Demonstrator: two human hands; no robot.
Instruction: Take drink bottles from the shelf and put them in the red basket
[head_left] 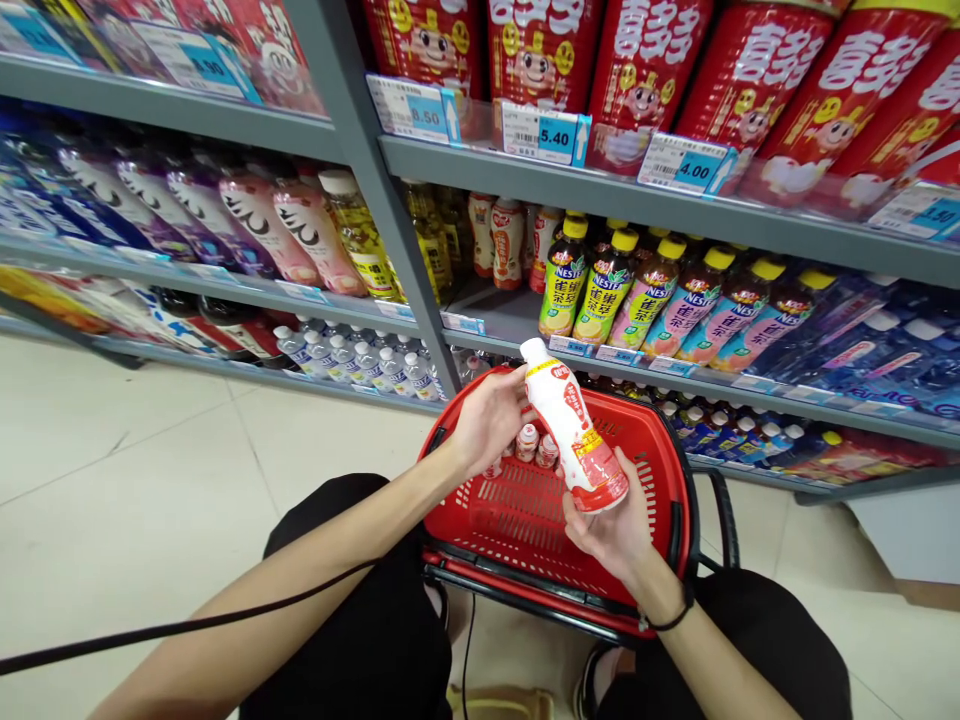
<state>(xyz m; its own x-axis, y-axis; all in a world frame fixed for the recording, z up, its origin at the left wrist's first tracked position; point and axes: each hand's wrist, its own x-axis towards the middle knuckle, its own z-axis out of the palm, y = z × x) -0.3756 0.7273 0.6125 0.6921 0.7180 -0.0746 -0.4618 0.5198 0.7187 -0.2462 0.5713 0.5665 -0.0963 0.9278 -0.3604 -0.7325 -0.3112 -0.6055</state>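
A white and red bottle (576, 430) with a white cap is held tilted above a red shopping basket (517, 520), its cap toward the shelf. My right hand (615, 525) grips its lower end, with the fingers beneath the base. Near the cap, my left hand (491, 420) has its fingertips at the bottle's upper left side, the fingers bent around its neck. Inside the basket, small red and white bottles (527, 442) stand behind the held bottle, partly covered by it and by my left hand.
Yellow-capped drink bottles (604, 285) line the middle shelf, right of some small red and white bottles (508, 245). Large red cans (540, 55) fill the shelf above. A grey upright (390, 210) divides the shelves. A black cable crosses my left forearm.
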